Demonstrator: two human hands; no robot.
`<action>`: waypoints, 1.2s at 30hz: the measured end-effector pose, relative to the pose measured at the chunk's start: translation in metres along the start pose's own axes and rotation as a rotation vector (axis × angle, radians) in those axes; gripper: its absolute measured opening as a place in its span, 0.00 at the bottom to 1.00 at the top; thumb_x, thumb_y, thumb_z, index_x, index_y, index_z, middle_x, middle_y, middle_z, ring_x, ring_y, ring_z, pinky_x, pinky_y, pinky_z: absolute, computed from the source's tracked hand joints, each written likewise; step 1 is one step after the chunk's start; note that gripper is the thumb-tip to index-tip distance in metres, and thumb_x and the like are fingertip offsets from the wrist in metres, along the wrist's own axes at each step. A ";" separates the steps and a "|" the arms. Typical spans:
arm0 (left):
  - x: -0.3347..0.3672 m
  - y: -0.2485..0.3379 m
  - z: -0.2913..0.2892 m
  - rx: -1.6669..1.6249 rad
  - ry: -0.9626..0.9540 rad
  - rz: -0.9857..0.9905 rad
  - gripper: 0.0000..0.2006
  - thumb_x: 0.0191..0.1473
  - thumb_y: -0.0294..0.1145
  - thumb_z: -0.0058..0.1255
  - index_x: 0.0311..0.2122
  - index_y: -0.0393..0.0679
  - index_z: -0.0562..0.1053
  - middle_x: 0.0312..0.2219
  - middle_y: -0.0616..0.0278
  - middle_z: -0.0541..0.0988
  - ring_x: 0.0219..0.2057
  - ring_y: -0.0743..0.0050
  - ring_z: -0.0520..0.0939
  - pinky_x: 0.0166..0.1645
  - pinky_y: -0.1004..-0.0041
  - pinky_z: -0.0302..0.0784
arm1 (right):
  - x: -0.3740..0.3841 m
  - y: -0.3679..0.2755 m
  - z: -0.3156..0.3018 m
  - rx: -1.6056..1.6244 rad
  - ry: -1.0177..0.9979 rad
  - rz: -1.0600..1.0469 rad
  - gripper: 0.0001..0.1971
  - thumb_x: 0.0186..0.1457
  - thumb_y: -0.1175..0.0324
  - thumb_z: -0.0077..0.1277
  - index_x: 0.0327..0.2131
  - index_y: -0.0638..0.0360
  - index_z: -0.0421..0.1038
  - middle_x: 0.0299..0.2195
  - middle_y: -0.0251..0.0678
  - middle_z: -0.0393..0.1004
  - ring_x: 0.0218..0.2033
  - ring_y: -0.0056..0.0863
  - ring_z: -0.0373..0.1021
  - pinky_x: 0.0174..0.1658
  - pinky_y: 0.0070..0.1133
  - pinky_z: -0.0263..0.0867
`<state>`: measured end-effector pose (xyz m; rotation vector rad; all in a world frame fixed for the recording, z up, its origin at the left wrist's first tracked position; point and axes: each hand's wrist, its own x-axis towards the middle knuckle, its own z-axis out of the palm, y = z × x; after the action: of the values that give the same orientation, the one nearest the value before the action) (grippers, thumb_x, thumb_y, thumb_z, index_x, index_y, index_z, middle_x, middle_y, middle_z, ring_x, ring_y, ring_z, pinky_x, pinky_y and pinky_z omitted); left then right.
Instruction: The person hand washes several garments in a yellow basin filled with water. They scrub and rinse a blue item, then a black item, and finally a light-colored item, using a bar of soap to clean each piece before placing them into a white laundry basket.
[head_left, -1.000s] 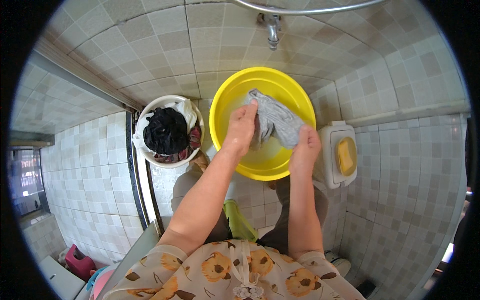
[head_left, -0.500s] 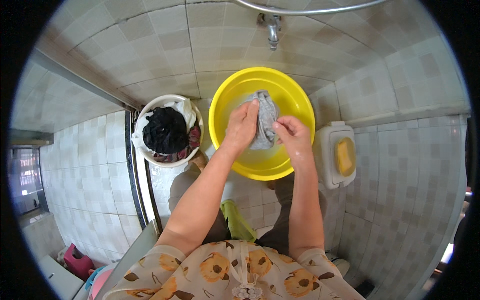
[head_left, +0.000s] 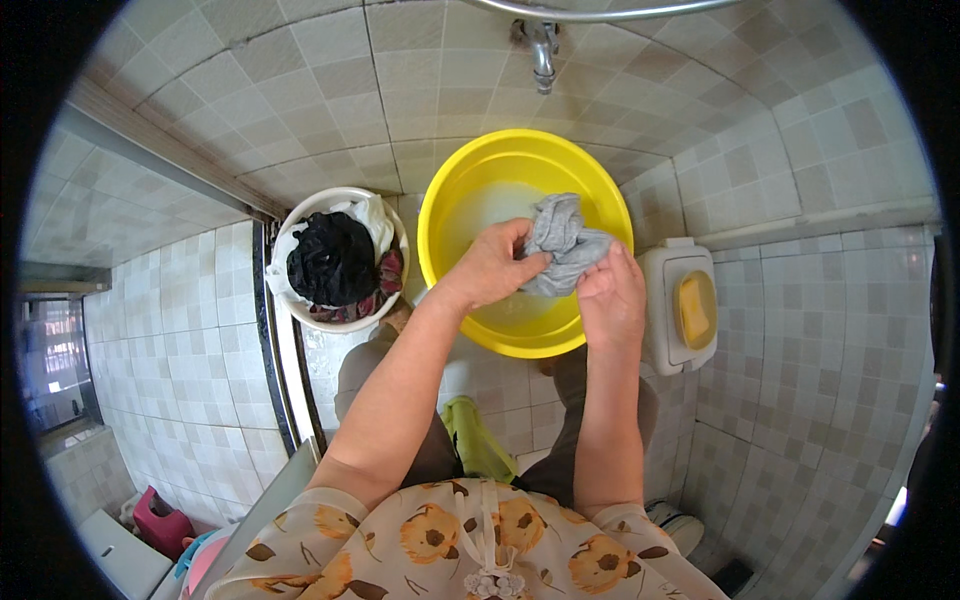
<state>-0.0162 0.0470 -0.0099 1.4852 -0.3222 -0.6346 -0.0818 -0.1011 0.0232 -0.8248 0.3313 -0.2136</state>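
A crumpled grey cloth (head_left: 562, 232), damp-looking, is held over the yellow basin (head_left: 440, 270), which has some cloudy water (head_left: 490, 205) in it. My left hand (head_left: 493, 266) pinches the cloth's left side between thumb and fingers. On its right side, my right hand (head_left: 612, 298) grips a bunched part, palm turned upward. Folds hide some of the fingertips. What kind of garment the cloth is, I cannot tell.
Left of the basin stands a white tub (head_left: 402, 240) with black, white and dark red patterned clothes (head_left: 330, 260). On the right, a yellow soap bar (head_left: 693, 310) lies in a dish on a white bin (head_left: 660, 300). A metal tap (head_left: 543, 60) juts from the tiled wall.
The grey cloth has shifted right and become more bunched. My right hand has moved right and turned palm up, while my left hand has gone from lying flat on the cloth to pinching it.
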 end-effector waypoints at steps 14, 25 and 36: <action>0.007 0.008 -0.005 -1.109 0.316 -0.345 0.11 0.42 0.31 0.46 0.33 0.41 0.70 0.32 0.61 0.75 0.36 0.66 0.74 0.43 0.69 0.67 | -0.013 0.028 -0.016 -0.759 0.293 -0.085 0.09 0.52 0.69 0.50 0.36 0.61 0.68 0.26 0.31 0.68 0.25 0.21 0.68 0.25 0.17 0.64; 0.004 0.006 -0.003 -0.961 0.298 -0.256 0.08 0.48 0.33 0.48 0.31 0.41 0.70 0.28 0.61 0.74 0.29 0.72 0.74 0.35 0.72 0.69 | 0.004 0.029 0.011 -1.335 -0.078 -0.499 0.03 0.47 0.72 0.51 0.27 0.59 0.69 0.25 0.35 0.68 0.26 0.27 0.66 0.30 0.21 0.62; 0.005 -0.005 -0.004 -0.489 0.315 -0.217 0.11 0.54 0.40 0.46 0.27 0.44 0.71 0.23 0.72 0.73 0.24 0.86 0.69 0.29 0.81 0.65 | 0.001 -0.074 0.055 -0.912 0.160 -0.381 0.08 0.57 0.67 0.40 0.35 0.60 0.66 0.30 0.26 0.65 0.29 0.15 0.61 0.35 0.16 0.59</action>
<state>-0.0108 0.0478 -0.0164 1.1279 0.2304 -0.5880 -0.0652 -0.1129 0.1134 -1.7815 0.4234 -0.5025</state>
